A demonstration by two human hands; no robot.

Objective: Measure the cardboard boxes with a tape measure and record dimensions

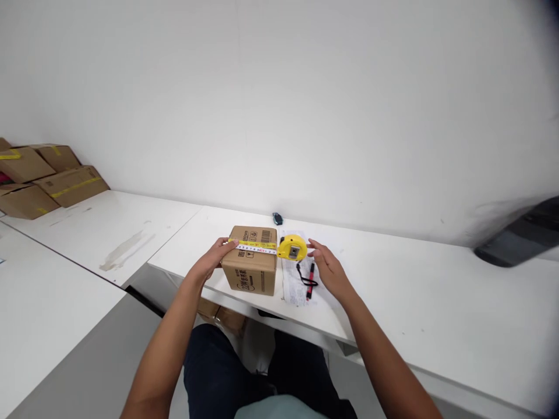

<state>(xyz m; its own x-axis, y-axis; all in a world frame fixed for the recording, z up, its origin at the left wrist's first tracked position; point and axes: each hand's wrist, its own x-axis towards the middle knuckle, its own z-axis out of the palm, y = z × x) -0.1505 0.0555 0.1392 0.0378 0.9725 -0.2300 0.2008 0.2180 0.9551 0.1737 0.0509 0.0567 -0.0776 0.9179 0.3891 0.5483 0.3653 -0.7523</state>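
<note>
The box [251, 281] I see there is matt cardboard, smooth-faced. The tape measure [292, 240] has a smooth case that looks like plastic, with a metal-looking plate [294, 252] on it. The sheet [292, 293] is paper, the counter [402, 285] smooth, the wall [279, 116] matt, the trousers [216, 372] matt cloth.

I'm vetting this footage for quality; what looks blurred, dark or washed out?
Head view: soft light on the white wall, the upper right corner darkening to black; head view: the black object at the right is smeared; head view: the tape measure shows legible digits, but writing on the paper is washed out.
</note>
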